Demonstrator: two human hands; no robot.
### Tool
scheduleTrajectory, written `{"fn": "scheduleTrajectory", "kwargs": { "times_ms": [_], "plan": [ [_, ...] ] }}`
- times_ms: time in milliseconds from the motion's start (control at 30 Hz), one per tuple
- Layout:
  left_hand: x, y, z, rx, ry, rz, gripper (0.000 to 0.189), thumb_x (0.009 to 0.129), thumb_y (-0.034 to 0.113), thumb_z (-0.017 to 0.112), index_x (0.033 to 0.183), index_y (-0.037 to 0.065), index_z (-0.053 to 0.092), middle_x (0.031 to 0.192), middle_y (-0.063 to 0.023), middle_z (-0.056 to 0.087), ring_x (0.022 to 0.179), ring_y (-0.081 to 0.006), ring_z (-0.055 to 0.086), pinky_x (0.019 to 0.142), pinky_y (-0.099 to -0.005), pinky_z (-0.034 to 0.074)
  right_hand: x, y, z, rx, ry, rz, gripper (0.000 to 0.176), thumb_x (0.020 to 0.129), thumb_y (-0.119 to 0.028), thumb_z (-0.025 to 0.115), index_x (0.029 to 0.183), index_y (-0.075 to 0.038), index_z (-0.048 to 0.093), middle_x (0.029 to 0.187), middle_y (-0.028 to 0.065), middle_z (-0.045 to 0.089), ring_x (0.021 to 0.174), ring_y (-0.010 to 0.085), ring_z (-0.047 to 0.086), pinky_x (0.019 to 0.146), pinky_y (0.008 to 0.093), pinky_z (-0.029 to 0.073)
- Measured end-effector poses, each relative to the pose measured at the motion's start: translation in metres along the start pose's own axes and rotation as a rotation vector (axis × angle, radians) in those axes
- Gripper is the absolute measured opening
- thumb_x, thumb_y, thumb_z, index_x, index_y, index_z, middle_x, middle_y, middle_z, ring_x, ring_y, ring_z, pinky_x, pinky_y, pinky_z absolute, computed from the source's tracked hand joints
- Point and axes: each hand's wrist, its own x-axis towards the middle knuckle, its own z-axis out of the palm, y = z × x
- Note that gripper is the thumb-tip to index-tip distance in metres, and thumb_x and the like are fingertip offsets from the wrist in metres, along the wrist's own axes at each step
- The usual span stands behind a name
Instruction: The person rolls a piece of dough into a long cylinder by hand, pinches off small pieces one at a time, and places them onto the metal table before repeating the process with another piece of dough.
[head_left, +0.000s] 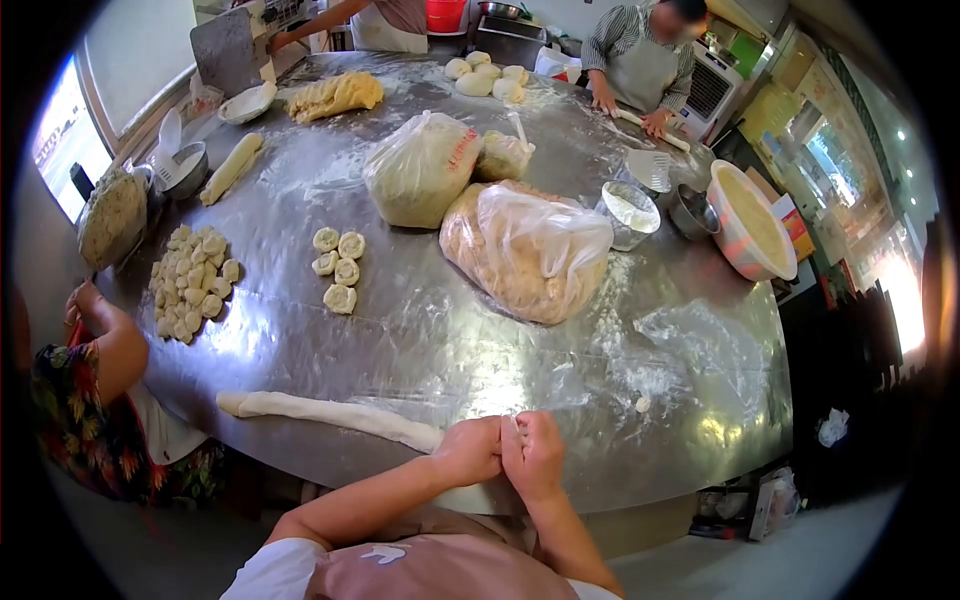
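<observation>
A long dough rope (pixel 330 411) lies on the steel table (pixel 400 345) near its front edge, and its right end runs to my left hand (pixel 468 448). The fingers of that hand are wrapped round this end. My right hand (pixel 534 452) is closed and touches my left hand; what is between its fingers is too small to make out. Farther back sit several round dough pieces (pixel 346 271). To their right is a large dough mass (pixel 520 250) partly under clear plastic.
Small dough pieces (pixel 190 285) are heaped at the left, beside a person in a flowered top (pixel 80 420). A wrapped dough bag (pixel 420 170), a flour container (pixel 630 212) and a big tub (pixel 750 220) stand farther back. Another person (pixel 640 60) rolls dough across the table.
</observation>
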Motion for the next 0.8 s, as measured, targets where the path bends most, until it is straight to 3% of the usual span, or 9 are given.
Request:
{"fn": "scheduleTrajectory", "kwargs": {
  "times_ms": [133, 267, 300, 367, 467, 533, 600, 700, 800],
  "plan": [
    [-0.003, -0.002, -0.003, -0.014, 0.063, 0.024, 0.02, 0.085, 0.022, 0.069, 0.101, 0.011, 0.068, 0.095, -0.0185, 0.069, 0.091, -0.0417, 0.065, 0.078, -0.0471, 0.052, 0.005, 0.016, 0.008, -0.044, 0.013, 0.024, 0.018, 0.087, -0.018, 0.074, 0.085, -0.006, 0.061, 0.079, 0.0134, 0.06, 0.069, 0.0354, 0.06, 0.06, 0.0416, 0.049],
    [-0.008, 0.009, -0.007, -0.036, -0.131, 0.121, 0.019, 0.09, 0.026, 0.069, 0.105, 0.015, 0.068, 0.097, -0.0158, 0.069, 0.092, -0.0392, 0.066, 0.079, -0.046, 0.052, 0.021, 0.075, 0.006, -0.161, -0.017, 0.226, 0.02, 0.09, -0.021, 0.071, 0.089, -0.004, 0.061, 0.085, 0.0143, 0.062, 0.075, 0.0369, 0.061, 0.068, 0.0447, 0.05],
    [-0.012, 0.024, -0.014, -0.066, -0.123, 0.052, 0.018, 0.089, 0.029, 0.071, 0.102, 0.017, 0.069, 0.098, -0.0134, 0.07, 0.093, -0.0384, 0.066, 0.081, -0.0466, 0.052, 0.024, 0.081, 0.004, -0.216, -0.038, 0.293, 0.02, 0.091, -0.022, 0.07, 0.091, -0.003, 0.062, 0.088, 0.0151, 0.063, 0.079, 0.0372, 0.062, 0.071, 0.0454, 0.05],
    [-0.006, 0.003, -0.009, -0.037, -0.069, 0.097, 0.034, 0.086, 0.028, 0.072, 0.117, 0.017, 0.065, 0.096, -0.0149, 0.07, 0.095, -0.0407, 0.066, 0.083, -0.048, 0.052, 0.031, 0.086, -0.001, -0.175, -0.048, 0.179, 0.024, 0.091, -0.023, 0.069, 0.101, -0.003, 0.062, 0.099, 0.0174, 0.063, 0.088, 0.0378, 0.062, 0.077, 0.045, 0.051],
    [0.004, 0.011, -0.017, 0.025, -0.055, -0.246, 0.067, 0.082, 0.02, 0.072, 0.143, 0.014, 0.046, 0.11, -0.0202, 0.067, 0.106, -0.0427, 0.063, 0.091, -0.0482, 0.051, 0.034, 0.068, -0.009, -0.289, -0.011, -0.048, 0.034, 0.092, -0.024, 0.068, 0.117, -0.002, 0.059, 0.112, 0.0203, 0.061, 0.099, 0.0391, 0.061, 0.084, 0.0439, 0.051],
    [0.004, 0.012, -0.018, -0.049, 0.035, -0.16, 0.086, 0.08, 0.014, 0.071, 0.153, 0.011, 0.026, 0.123, -0.0246, 0.06, 0.115, -0.0441, 0.058, 0.097, -0.0474, 0.049, 0.036, 0.04, -0.011, -0.274, -0.05, -0.227, 0.035, 0.093, -0.02, 0.066, 0.123, -0.004, 0.057, 0.113, 0.0201, 0.061, 0.099, 0.0369, 0.062, 0.085, 0.0427, 0.05],
    [0.004, -0.002, -0.015, -0.078, 0.04, -0.105, 0.104, 0.079, 0.005, 0.07, 0.161, 0.009, 0.006, 0.142, -0.0269, 0.046, 0.128, -0.0441, 0.05, 0.105, -0.0456, 0.044, 0.022, 0.002, -0.004, 0.013, -0.269, -0.104, 0.029, 0.093, -0.018, 0.067, 0.117, -0.004, 0.059, 0.107, 0.0191, 0.062, 0.093, 0.0354, 0.062, 0.08, 0.0417, 0.051],
    [0.001, -0.02, -0.013, -0.197, 0.153, 0.132, 0.106, 0.078, 0.003, 0.069, 0.161, 0.009, 0.003, 0.142, -0.0275, 0.047, 0.128, -0.0446, 0.049, 0.107, -0.0453, 0.043, 0.008, -0.002, 0.006, 0.192, -0.388, 0.014, 0.023, 0.092, -0.016, 0.069, 0.109, -0.005, 0.06, 0.098, 0.0165, 0.063, 0.085, 0.0341, 0.063, 0.073, 0.0402, 0.052],
    [-0.008, -0.028, -0.021, -0.154, 0.044, 0.183, 0.083, 0.078, 0.006, 0.069, 0.152, 0.006, 0.031, 0.14, -0.022, 0.051, 0.128, -0.0408, 0.05, 0.106, -0.0432, 0.044, 0.004, -0.007, 0.01, 0.233, -0.289, 0.037, 0.016, 0.092, -0.016, 0.07, 0.101, -0.006, 0.06, 0.089, 0.0133, 0.062, 0.077, 0.0329, 0.062, 0.067, 0.0395, 0.051]
  ]
}}
